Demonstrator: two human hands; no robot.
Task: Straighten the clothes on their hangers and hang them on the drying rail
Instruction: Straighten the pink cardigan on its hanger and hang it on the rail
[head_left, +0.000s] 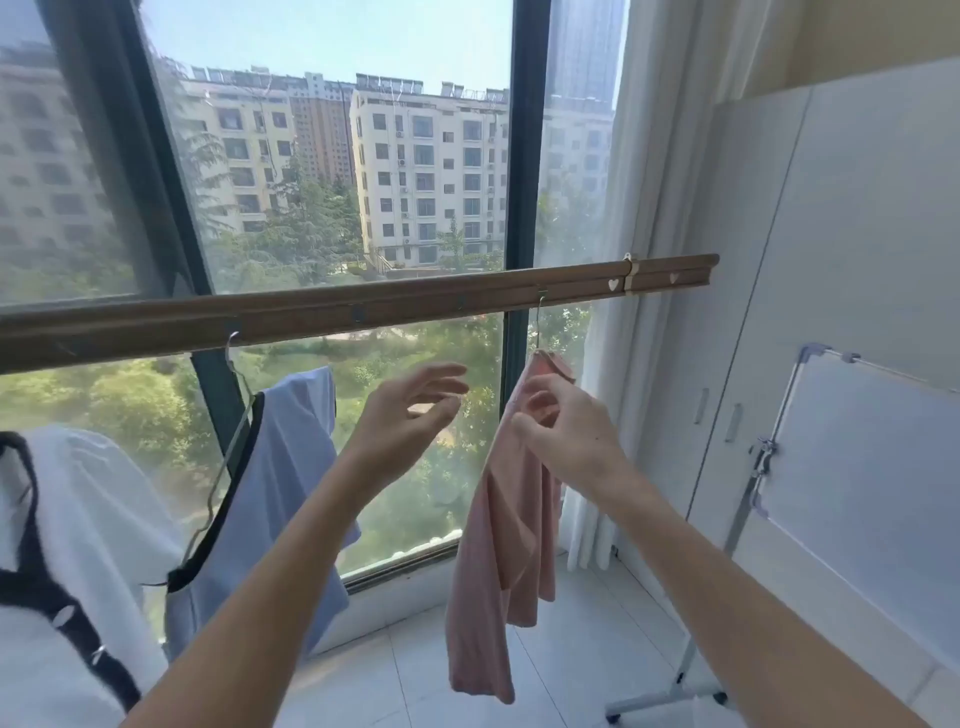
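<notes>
Two bare forearms reach up from the bottom edge toward the rail (358, 312), a brown wooden bar running across the window (337, 171) from the left edge to the curtain (649, 182).

Right hand (566, 431) is at the neck of the pink top (498, 545); its fingers (540, 402) are curled and pinch the cloth just under the hanger's hook. That top hangs from a thin wire hook (539, 322) caught on the rail's lower edge, and its body falls narrow and bunched, with a sleeve trailing toward the floor (519, 675).

Left hand (410, 415) hovers just left of the pink top, apart from it, palm turned to the right, fingers spread and loosely bent, holding nothing.

Further left, a pale blue top (280, 493) with dark trim hangs on a wire hanger (234, 415) whose hook sits on the rail; the hanger tilts, so the garment slopes down to the left. At the lower left edge a white garment (93, 519) with black trim and buttons fills the corner; what carries it cannot be seen.

On the right stand white cabinets (831, 260) and a whiteboard (857, 457) on a wheeled metal stand. Through the glass are apartment blocks and trees.
</notes>
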